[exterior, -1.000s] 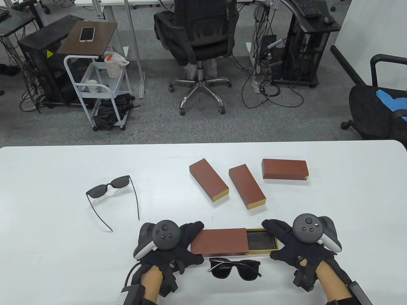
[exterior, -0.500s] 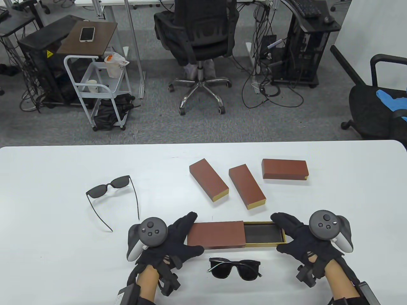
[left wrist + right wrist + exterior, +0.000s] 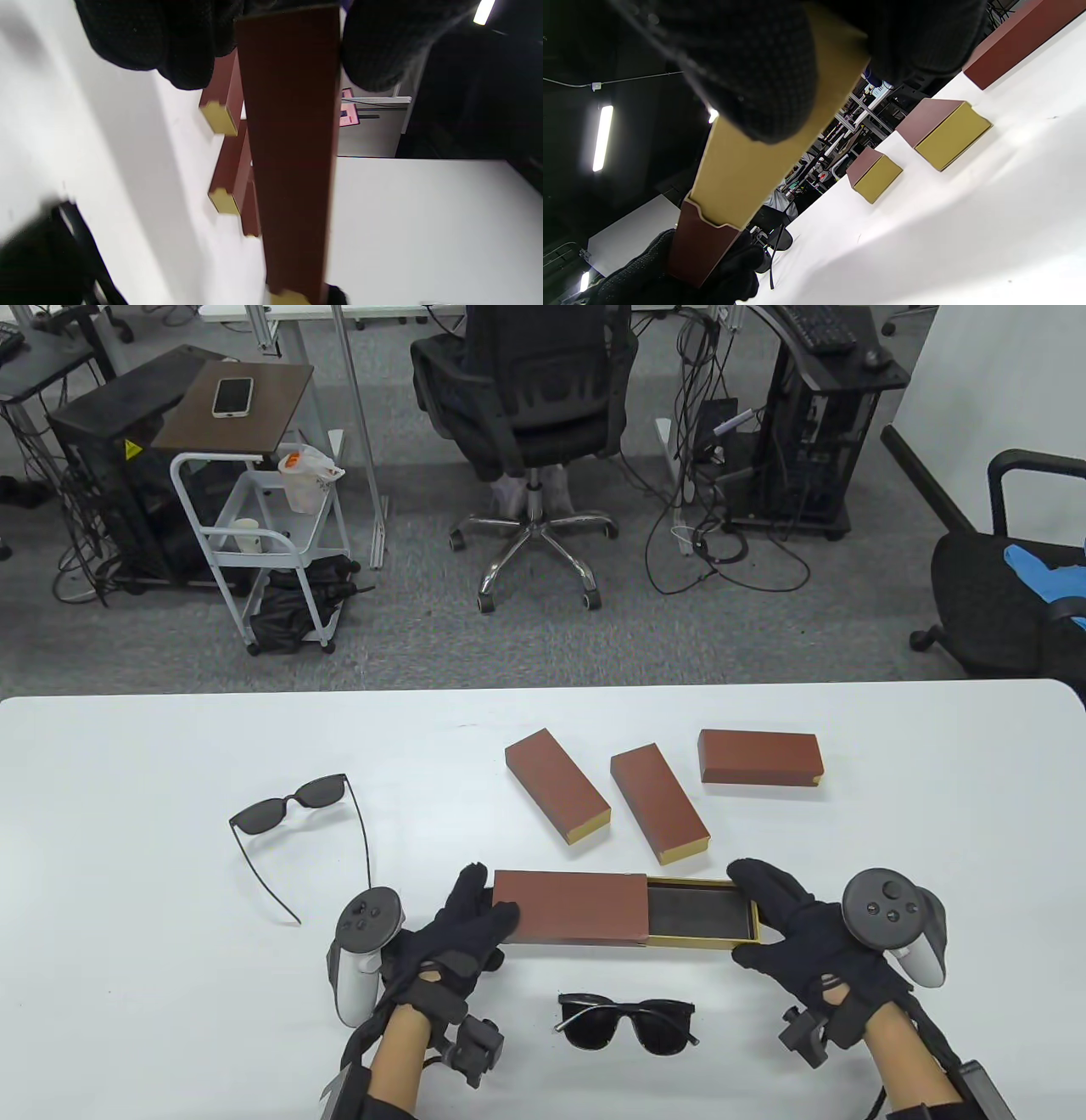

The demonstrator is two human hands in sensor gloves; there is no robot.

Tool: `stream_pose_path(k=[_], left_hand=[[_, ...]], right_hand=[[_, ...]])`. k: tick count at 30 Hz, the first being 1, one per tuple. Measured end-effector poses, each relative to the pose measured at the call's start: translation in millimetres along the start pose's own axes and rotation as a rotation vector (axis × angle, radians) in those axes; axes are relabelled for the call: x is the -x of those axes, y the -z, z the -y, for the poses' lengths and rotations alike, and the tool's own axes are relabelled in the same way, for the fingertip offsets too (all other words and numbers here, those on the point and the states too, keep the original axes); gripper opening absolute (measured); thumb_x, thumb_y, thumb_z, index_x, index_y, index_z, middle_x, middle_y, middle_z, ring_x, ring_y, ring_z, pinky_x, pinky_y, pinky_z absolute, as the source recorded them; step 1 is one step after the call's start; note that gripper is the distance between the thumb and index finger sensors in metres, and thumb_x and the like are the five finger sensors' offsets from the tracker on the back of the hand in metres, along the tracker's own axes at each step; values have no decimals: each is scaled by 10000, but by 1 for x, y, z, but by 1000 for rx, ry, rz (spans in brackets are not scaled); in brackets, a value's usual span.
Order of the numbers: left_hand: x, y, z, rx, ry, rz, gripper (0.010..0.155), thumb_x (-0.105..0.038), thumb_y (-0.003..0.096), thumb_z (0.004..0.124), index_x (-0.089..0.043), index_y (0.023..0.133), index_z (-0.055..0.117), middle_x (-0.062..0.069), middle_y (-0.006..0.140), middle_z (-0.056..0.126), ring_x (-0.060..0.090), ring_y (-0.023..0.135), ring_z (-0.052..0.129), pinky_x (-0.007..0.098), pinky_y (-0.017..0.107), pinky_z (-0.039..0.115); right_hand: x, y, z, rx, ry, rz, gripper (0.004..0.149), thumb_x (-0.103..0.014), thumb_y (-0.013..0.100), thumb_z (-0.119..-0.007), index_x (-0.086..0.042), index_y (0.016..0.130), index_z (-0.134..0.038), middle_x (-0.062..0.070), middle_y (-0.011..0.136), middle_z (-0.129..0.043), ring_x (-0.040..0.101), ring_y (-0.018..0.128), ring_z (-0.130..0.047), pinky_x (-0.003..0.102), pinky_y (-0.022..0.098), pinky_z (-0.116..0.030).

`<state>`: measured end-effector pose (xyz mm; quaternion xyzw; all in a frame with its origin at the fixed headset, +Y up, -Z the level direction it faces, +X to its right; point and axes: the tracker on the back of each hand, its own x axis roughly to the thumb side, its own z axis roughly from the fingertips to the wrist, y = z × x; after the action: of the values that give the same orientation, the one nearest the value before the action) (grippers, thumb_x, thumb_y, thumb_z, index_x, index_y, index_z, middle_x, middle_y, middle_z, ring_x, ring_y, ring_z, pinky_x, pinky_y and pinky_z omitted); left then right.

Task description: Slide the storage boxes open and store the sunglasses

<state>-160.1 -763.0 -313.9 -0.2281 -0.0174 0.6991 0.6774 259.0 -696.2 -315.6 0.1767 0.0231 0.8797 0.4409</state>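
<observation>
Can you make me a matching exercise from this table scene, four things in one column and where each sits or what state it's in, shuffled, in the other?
Things:
1. Folded sunglasses
2. Unfolded sunglasses
3. Sleeve
4. Tray

Places or states:
A. Held by the right hand
B. Lying at the table's left side, arms spread
C. Gripped by the left hand
D. Lying at the near edge, between both hands

Pairs: 1-D, 2-B, 3-C, 4-A
</observation>
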Motion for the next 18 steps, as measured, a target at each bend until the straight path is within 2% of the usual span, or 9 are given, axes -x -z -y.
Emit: stream_pose_path(k=[1,4,8,11,13,18], left_hand=[[4,2,2,69,-67,-24,917,-574,483,788,-209,1136,257,166,1139,543,366,930,779,567,619,713],[7,5,7,179,-127,-41,940,-588,507,764,-212,1130,168,152,1128,558,351,923,781,557,629,705],[7,5,8,132,-98,-33,890,-596,515,717,-223,1135,199,103,1082,648,295,869,841,508,600,746],[9,5,9,150,-148,-34,842,-613,540,629,-220,1139,185,87,1049,681,273,836,860,487,589,755],[10,5,9,139,-192,-27,824,-605,543,613,-216,1140,199,79,1014,713,266,794,878,481,570,762],[5,2,7,44,-161,3,800,-614,537,585,-193,1139,269,89,946,763,247,719,918,470,536,785]], right_hand=[[0,0,-1,0,0,0,805,-264,266,-979,-271,943,-543,124,1032,-522,413,847,-751,492,621,-734],[-1,0,-3,2,3,4,804,-263,267,-977,-269,943,-541,126,1033,-519,414,848,-750,493,621,-732],[-1,0,-2,7,20,2,804,-269,269,-974,-271,944,-538,126,1034,-518,413,850,-746,492,622,-729],[-1,0,-3,12,29,2,803,-271,271,-972,-274,945,-535,122,1036,-516,410,852,-743,490,625,-724],[-1,0,-3,12,34,2,803,-273,272,-971,-278,945,-533,120,1037,-514,408,855,-738,489,627,-721],[-4,0,-8,22,5,22,807,-288,277,-966,-276,948,-519,119,1038,-507,404,857,-735,490,631,-712]])
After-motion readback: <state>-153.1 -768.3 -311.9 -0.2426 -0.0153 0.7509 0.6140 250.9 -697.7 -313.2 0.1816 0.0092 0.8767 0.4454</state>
